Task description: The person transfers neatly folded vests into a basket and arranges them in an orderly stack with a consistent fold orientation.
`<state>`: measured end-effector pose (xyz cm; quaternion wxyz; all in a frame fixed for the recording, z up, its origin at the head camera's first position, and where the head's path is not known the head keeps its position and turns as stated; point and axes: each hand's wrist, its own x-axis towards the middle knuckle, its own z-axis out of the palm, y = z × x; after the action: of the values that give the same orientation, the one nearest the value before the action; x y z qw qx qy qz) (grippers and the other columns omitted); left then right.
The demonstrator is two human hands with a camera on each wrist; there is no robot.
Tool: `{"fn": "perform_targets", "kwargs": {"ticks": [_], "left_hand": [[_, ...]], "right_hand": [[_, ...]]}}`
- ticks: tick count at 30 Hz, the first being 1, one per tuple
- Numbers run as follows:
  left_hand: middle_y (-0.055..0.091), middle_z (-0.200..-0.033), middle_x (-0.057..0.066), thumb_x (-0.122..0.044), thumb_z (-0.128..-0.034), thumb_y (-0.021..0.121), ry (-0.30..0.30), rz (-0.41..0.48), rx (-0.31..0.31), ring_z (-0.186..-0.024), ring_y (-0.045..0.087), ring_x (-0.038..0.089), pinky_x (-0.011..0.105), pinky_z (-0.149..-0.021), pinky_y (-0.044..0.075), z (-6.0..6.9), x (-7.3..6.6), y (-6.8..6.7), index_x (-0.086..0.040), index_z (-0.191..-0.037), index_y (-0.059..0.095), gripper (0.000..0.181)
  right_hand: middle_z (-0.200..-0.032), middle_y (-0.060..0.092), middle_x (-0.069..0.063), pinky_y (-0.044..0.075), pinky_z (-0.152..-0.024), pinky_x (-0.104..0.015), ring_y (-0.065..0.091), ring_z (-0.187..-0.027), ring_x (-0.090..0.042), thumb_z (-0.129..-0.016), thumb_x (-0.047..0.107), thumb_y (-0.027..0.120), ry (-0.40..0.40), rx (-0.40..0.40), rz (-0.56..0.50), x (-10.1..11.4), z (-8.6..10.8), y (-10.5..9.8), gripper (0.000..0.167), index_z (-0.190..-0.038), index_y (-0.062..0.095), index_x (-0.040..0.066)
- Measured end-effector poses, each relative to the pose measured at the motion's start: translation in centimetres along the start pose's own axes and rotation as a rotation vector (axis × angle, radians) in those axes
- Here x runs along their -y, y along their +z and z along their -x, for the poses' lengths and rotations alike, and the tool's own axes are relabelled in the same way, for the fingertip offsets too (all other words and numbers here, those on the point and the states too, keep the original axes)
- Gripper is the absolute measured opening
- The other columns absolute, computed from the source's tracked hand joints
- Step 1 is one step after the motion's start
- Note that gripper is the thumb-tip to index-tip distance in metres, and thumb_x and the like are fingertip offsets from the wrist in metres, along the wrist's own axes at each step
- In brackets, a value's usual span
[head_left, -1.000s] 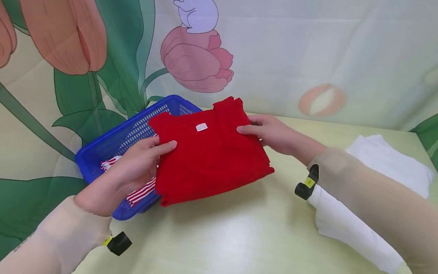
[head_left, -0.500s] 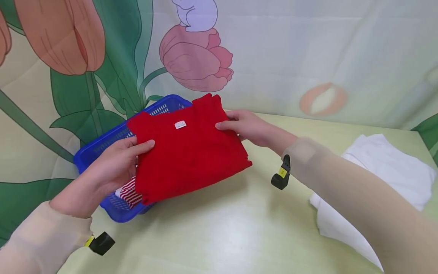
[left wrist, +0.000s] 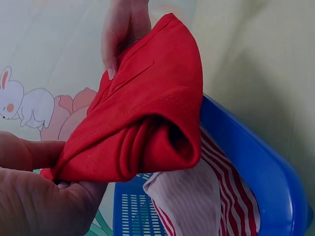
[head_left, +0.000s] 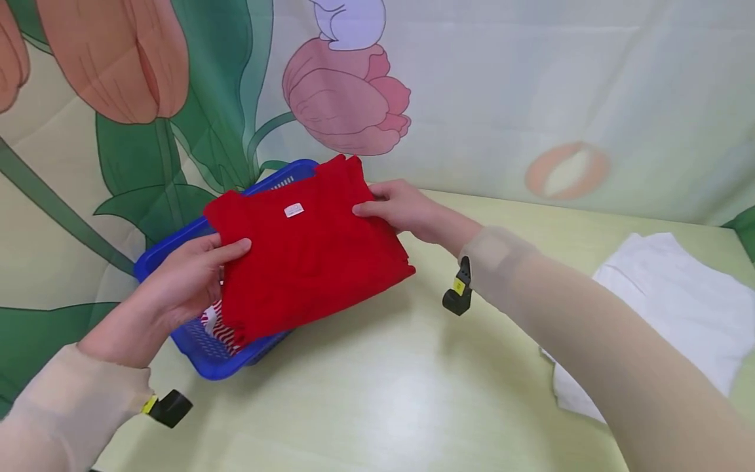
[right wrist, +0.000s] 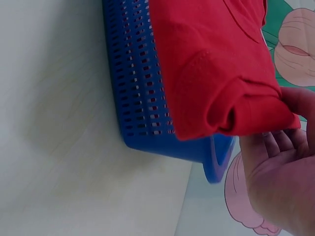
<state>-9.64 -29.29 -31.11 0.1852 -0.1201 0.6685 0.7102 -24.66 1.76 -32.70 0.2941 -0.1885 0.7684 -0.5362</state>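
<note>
A folded red garment (head_left: 312, 255) with a small white label near its neckline is held up over a blue basket (head_left: 215, 364). My left hand (head_left: 183, 278) pinches its left side, thumb on top and fingers underneath. On the far right side, my right hand (head_left: 407, 211) pinches it the same way. The left wrist view shows the rolled layers of the red garment (left wrist: 142, 128) above red-and-white striped cloth (left wrist: 231, 196) inside the basket. In the right wrist view, the garment (right wrist: 211, 73) hangs over the basket's perforated side (right wrist: 142, 98).
White folded cloth (head_left: 678, 301) lies on the pale table (head_left: 377, 393) at the right, partly hidden by my right sleeve. Behind the table hangs a fabric backdrop (head_left: 483, 98) with tulips and a rabbit.
Both hands have carried the red garment left, from beside and partly over the basket to cover more of it. The grips look the same, and the right sleeve now hides more of the white cloth.
</note>
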Motion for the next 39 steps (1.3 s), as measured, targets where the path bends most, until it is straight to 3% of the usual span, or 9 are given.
{"fn": "perform_targets", "kwargs": {"ticks": [6, 12, 15, 23, 26, 31, 33, 35, 39], "left_hand": [[0.062, -0.134, -0.006, -0.032, -0.1081, 0.064, -0.006, 0.013, -0.030, -0.115, 0.069, 0.011, 0.034, -0.091, 0.063, -0.4, 0.4, -0.7, -0.022, -0.141, 0.045, 0.039], [0.054, -0.139, -0.007, -0.035, -0.1065, 0.066, -0.030, 0.028, -0.101, -0.122, 0.061, 0.012, 0.031, -0.093, 0.062, -0.7, 1.1, -1.6, -0.015, -0.166, 0.026, 0.074], [0.053, -0.138, -0.008, -0.035, -0.1071, 0.064, -0.034, 0.044, -0.126, -0.124, 0.057, 0.012, 0.030, -0.093, 0.062, -0.7, 1.4, -2.0, -0.013, -0.171, 0.017, 0.082], [0.052, -0.137, -0.006, -0.035, -0.1079, 0.063, -0.017, 0.088, -0.138, -0.118, 0.062, 0.010, 0.031, -0.090, 0.063, -0.5, 1.6, -3.3, -0.013, -0.170, 0.018, 0.080], [0.053, -0.135, -0.006, -0.036, -0.1081, 0.062, -0.015, 0.070, -0.159, -0.116, 0.062, 0.010, 0.030, -0.090, 0.063, -0.5, 1.7, -3.4, -0.011, -0.171, 0.013, 0.084], [0.051, -0.133, -0.009, -0.035, -0.1118, 0.056, -0.010, 0.007, -0.193, -0.119, 0.056, 0.010, 0.028, -0.090, 0.062, -0.5, 2.7, -3.3, -0.006, -0.171, 0.010, 0.080], [0.051, -0.133, -0.009, -0.034, -0.1132, 0.052, -0.022, -0.017, -0.204, -0.118, 0.055, 0.010, 0.028, -0.090, 0.062, -0.6, 3.1, -3.3, -0.005, -0.171, 0.010, 0.077], [0.050, -0.134, -0.009, -0.033, -0.1141, 0.050, -0.041, -0.029, -0.207, -0.119, 0.054, 0.010, 0.028, -0.090, 0.062, -0.9, 3.5, -3.2, -0.005, -0.171, 0.010, 0.075], [0.048, -0.139, -0.006, -0.030, -0.1149, 0.048, -0.071, -0.051, -0.204, -0.120, 0.052, 0.011, 0.028, -0.091, 0.061, -1.4, 3.7, -2.9, -0.005, -0.171, 0.010, 0.073]], "right_hand": [[-0.117, 0.071, -0.011, 0.062, -0.089, -0.038, 0.072, -0.103, -0.027, -0.104, 0.023, 0.069, -0.036, -0.033, 0.090, 0.0, -1.7, 0.8, 0.034, -0.135, 0.067, 0.010], [-0.117, 0.072, -0.009, 0.061, -0.090, -0.036, 0.071, -0.103, -0.025, -0.104, 0.022, 0.070, -0.095, -0.075, 0.151, 0.3, -3.9, 2.3, 0.037, -0.138, 0.067, 0.009], [-0.115, 0.072, -0.009, 0.059, -0.087, -0.031, 0.069, -0.101, -0.024, -0.105, 0.022, 0.069, -0.126, -0.086, 0.193, 0.6, -4.8, 3.1, 0.037, -0.138, 0.067, 0.008], [-0.108, 0.070, -0.009, 0.052, -0.082, -0.025, 0.062, -0.096, -0.021, -0.107, 0.022, 0.066, -0.202, -0.108, 0.311, 1.7, -6.4, 4.3, 0.029, -0.130, 0.069, 0.005], [-0.109, 0.071, -0.009, 0.052, -0.082, -0.023, 0.063, -0.096, -0.019, -0.107, 0.022, 0.065, -0.223, -0.117, 0.344, 2.0, -6.8, 4.6, 0.033, -0.135, 0.069, 0.005], [-0.102, 0.073, -0.009, 0.050, -0.078, -0.023, 0.061, -0.090, -0.018, -0.109, 0.020, 0.063, -0.275, -0.108, 0.447, 2.0, -7.5, 5.5, 0.028, -0.129, 0.071, 0.003], [-0.105, 0.073, -0.011, 0.052, -0.082, -0.025, 0.063, -0.094, -0.020, -0.109, 0.020, 0.063, -0.272, -0.089, 0.475, 1.9, -7.9, 6.0, 0.029, -0.131, 0.070, 0.002], [-0.123, 0.073, -0.012, 0.054, -0.096, -0.027, 0.066, -0.112, -0.022, -0.109, 0.021, 0.063, -0.239, -0.072, 0.503, 1.7, -8.1, 6.4, 0.038, -0.142, 0.065, 0.003], [-0.154, 0.059, -0.013, 0.048, -0.117, -0.036, 0.055, -0.143, -0.026, -0.110, 0.023, 0.062, -0.169, -0.046, 0.568, 1.3, -8.4, 6.9, 0.054, -0.159, 0.049, 0.005]]}}
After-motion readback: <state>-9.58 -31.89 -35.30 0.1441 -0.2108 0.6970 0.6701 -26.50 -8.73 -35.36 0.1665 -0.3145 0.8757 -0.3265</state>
